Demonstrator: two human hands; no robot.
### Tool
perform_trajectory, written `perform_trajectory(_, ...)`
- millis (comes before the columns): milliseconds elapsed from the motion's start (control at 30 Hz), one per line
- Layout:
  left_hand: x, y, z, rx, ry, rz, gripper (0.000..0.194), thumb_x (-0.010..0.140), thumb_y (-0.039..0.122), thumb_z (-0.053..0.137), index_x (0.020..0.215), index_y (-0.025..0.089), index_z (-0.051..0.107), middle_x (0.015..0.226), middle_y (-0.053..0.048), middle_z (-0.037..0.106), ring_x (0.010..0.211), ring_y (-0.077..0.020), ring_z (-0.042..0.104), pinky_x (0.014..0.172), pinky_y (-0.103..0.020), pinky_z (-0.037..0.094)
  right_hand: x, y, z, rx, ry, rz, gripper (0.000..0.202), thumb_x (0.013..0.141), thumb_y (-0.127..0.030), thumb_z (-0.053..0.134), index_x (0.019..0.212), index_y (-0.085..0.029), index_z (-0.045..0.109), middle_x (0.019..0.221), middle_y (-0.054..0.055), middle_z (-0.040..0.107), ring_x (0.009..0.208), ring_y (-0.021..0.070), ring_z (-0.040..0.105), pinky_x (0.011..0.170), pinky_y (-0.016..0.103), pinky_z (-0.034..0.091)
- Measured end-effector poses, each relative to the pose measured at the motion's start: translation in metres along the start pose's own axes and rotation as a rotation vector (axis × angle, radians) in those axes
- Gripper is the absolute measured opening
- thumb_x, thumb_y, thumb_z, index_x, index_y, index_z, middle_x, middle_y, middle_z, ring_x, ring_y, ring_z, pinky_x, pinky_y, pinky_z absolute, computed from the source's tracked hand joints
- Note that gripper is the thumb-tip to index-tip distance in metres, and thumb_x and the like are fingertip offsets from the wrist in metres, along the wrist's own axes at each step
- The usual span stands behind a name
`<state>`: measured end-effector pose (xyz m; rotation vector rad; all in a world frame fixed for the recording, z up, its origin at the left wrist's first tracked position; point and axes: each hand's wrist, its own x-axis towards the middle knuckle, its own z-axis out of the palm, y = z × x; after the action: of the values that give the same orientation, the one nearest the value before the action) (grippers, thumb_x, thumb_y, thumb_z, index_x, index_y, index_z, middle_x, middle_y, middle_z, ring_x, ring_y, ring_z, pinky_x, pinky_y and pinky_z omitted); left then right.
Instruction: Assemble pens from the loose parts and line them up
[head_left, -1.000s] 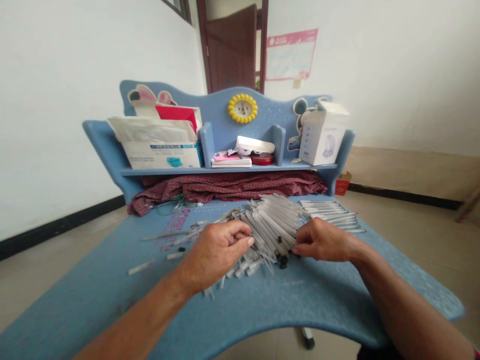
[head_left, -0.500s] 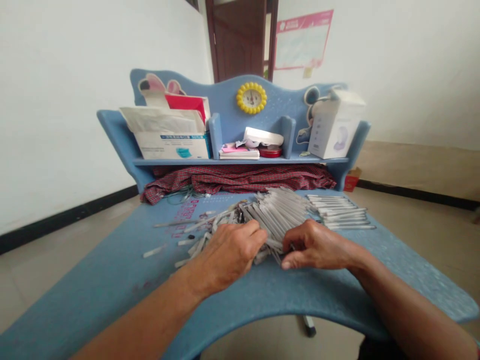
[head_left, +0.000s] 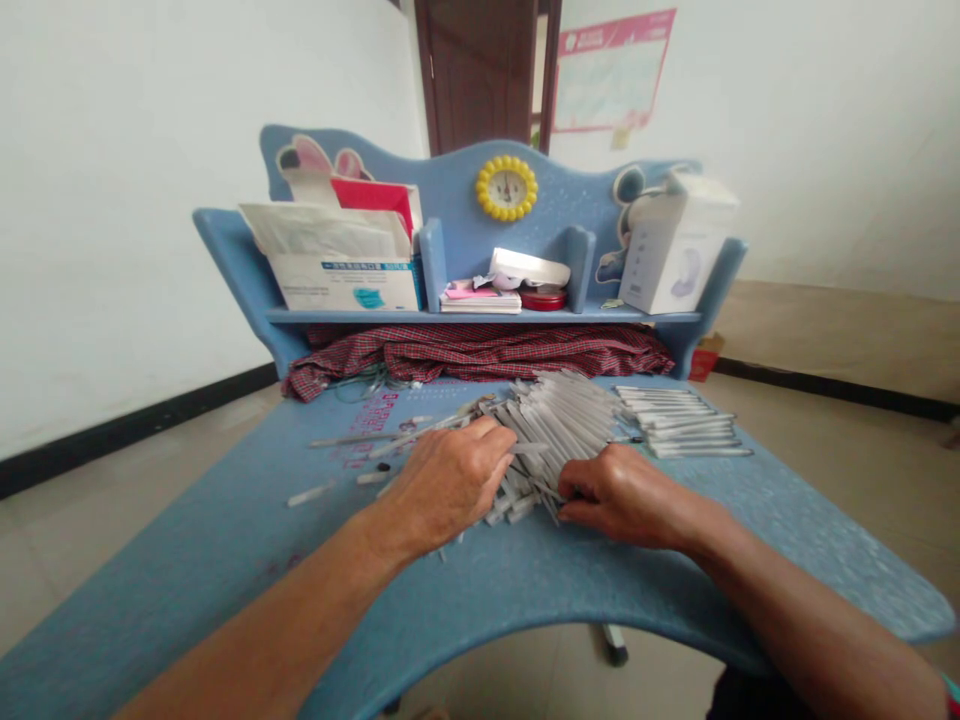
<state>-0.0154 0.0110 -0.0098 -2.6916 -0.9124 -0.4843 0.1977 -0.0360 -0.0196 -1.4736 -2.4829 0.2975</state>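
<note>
My left hand (head_left: 457,475) is closed in a pinch, and a short translucent cap-like piece (head_left: 529,449) juts from its fingertips to the right. Below and beside it lie loose whitish cap pieces (head_left: 517,508), partly covered by the hand. My right hand (head_left: 626,497) is closed too, fingertips pressed together at the lower edge of the heap; what they hold, if anything, is hidden. Between and beyond both hands spreads a fanned stack of slim grey-white pen-like sticks (head_left: 566,415). A thin long stick (head_left: 352,440) lies left of the heap.
More sticks lie in a neat row (head_left: 682,425) at the right. A single white piece (head_left: 307,495) and a small black bit (head_left: 384,467) lie on the blue desk (head_left: 225,530). Behind are a checked cloth (head_left: 480,352) and a shelf (head_left: 405,318) with boxes.
My left hand has shifted slightly up and left, and the translucent piece now shows at its fingertips. More cap pieces are uncovered between the hands. My right hand has barely moved.
</note>
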Motion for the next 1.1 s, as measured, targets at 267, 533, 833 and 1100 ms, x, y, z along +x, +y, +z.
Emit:
perform_trajectory(267,0.002,-0.004,-0.002,-0.031,0.053,-0.015,0.015,0.086,0.018,0.047,0.089,0.015,0.062,0.082,-0.006,0.063,0.077,-0.0176,0.062,0.068,-0.027,0.049,-0.001,0.005,-0.002,0.077,0.116,0.014,0.012,0.077,-0.014,0.052,0.069,-0.015,0.061,0.051,-0.003,0.052,0.047,0.0058,0.041,0.048,0.019,0.026)
perform_trajectory(533,0.002,-0.014,-0.011,-0.056,0.162,-0.089,0.017,0.086,0.019,0.046,0.088,0.016,0.062,0.082,-0.005,0.064,0.079,-0.0166,0.062,0.073,-0.027,0.049,-0.007,0.023,-0.018,0.485,0.275,0.123,0.014,0.080,-0.023,0.053,0.070,-0.015,0.059,0.047,-0.003,0.054,0.041,0.0075,0.046,0.042,0.018,0.033)
perform_trajectory(833,0.004,-0.025,-0.010,0.034,0.186,-0.167,0.018,0.087,0.022,0.046,0.090,0.014,0.062,0.084,-0.006,0.065,0.081,-0.0190,0.062,0.075,-0.029,0.048,-0.009,0.037,-0.023,0.711,0.459,0.174,0.017,0.077,-0.030,0.059,0.069,-0.015,0.059,0.044,-0.002,0.056,0.039,0.0080,0.045,0.040,0.021,0.031)
perform_trajectory(1100,0.000,-0.030,-0.012,0.065,0.180,-0.241,0.016,0.088,0.019,0.044,0.091,0.015,0.060,0.086,-0.006,0.064,0.083,-0.0183,0.061,0.074,-0.028,0.047,-0.015,0.040,-0.024,0.694,0.388,0.124,0.028,0.080,-0.041,0.058,0.069,-0.015,0.060,0.048,0.000,0.056,0.043,0.0095,0.045,0.042,0.023,0.033)
